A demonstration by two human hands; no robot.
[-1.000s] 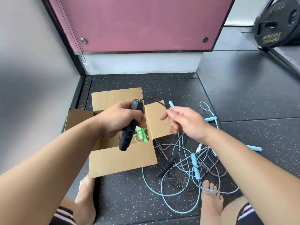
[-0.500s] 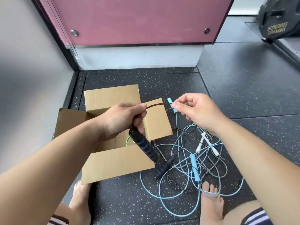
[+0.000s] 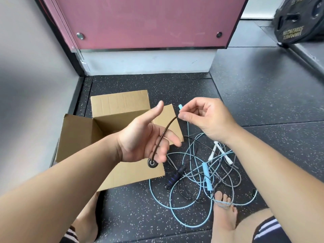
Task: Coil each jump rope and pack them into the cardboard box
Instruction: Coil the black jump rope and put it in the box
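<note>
An open cardboard box (image 3: 78, 139) stands on the dark floor at the left, with my left arm across its opening. My left hand (image 3: 140, 139) is palm up with the thumb out. Its lower fingers hold a black jump rope handle (image 3: 152, 163), seen end-on. The black cord (image 3: 166, 128) arcs from there to my right hand (image 3: 208, 120), which pinches it together with a light blue rope end (image 3: 180, 107). On the floor to the right, the second black handle (image 3: 174, 177), a light blue handle (image 3: 206, 178) and white handles (image 3: 213, 152) lie in tangled cords.
My right foot (image 3: 224, 213) rests on the floor with a blue cord loop over its toes, and my left foot (image 3: 87, 223) is beside the box. A pink panel (image 3: 149, 21) and a grey wall close off the back and left. A black weight plate (image 3: 298, 20) leans at the far right.
My left hand has turned palm up and opened its thumb, swinging the black handle from slanting down to end-on. My right hand has drawn the cord slightly to the right.
</note>
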